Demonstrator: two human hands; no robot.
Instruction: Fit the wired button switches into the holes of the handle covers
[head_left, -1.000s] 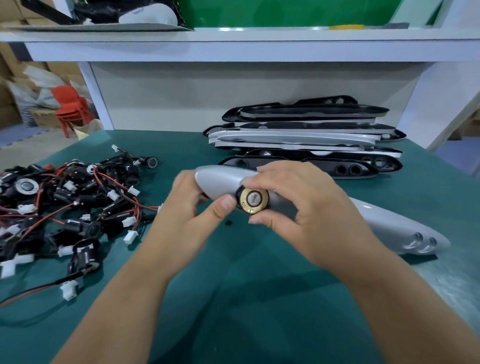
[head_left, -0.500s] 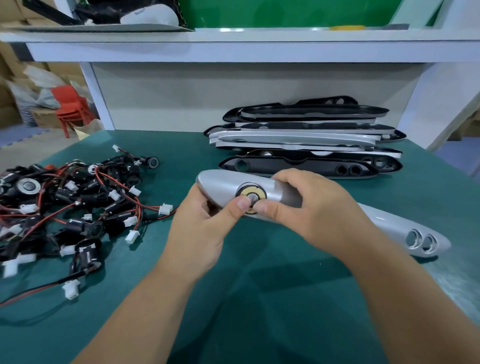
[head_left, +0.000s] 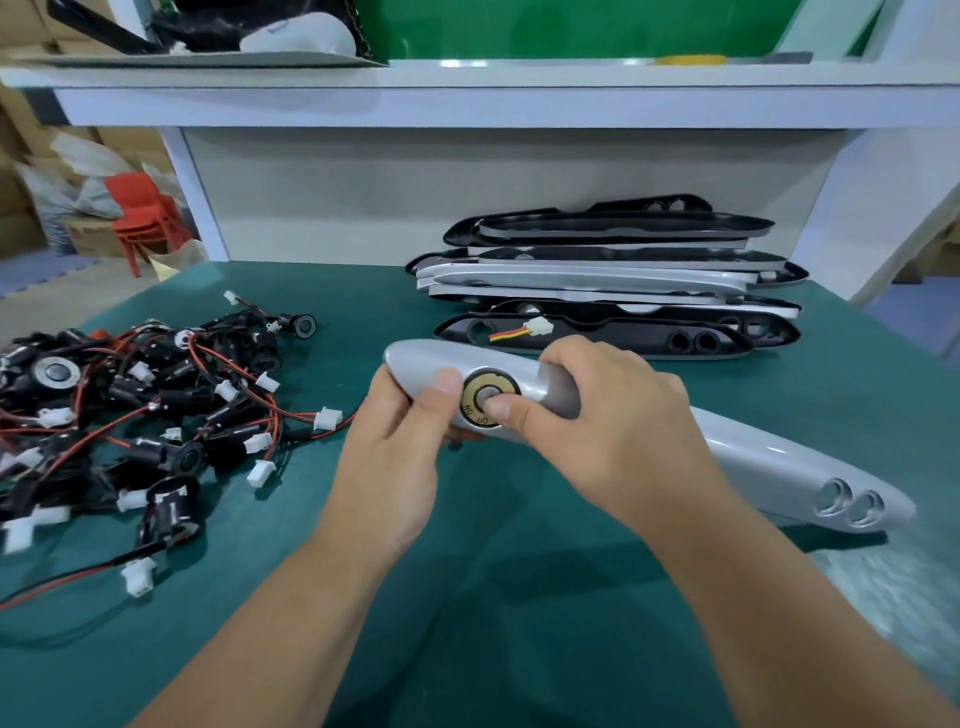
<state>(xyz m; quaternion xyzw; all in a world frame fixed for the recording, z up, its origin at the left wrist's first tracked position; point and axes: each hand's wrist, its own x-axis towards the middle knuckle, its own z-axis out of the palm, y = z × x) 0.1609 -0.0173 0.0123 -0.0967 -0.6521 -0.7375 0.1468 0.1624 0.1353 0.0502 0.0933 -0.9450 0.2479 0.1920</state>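
A long silver handle cover (head_left: 779, 467) lies slanted across the green table (head_left: 519, 597), two empty round holes at its right end. My left hand (head_left: 400, 447) grips its left end, thumb on top. My right hand (head_left: 613, 415) wraps over the cover's middle, and its thumb presses on a round gold button switch (head_left: 475, 389) marked ON/OFF that sits in a hole of the cover. A red-and-yellow wire with a white plug (head_left: 535, 328) sticks out behind the cover.
A tangled heap of black button switches with red and black wires (head_left: 130, 405) covers the table's left side. A stack of silver and black handle covers (head_left: 613, 280) lies at the back under a white shelf (head_left: 467, 98).
The gold switch went from held in front of the cover into its hole. My right thumb now presses on it, and the wire plug has come into view behind the cover.
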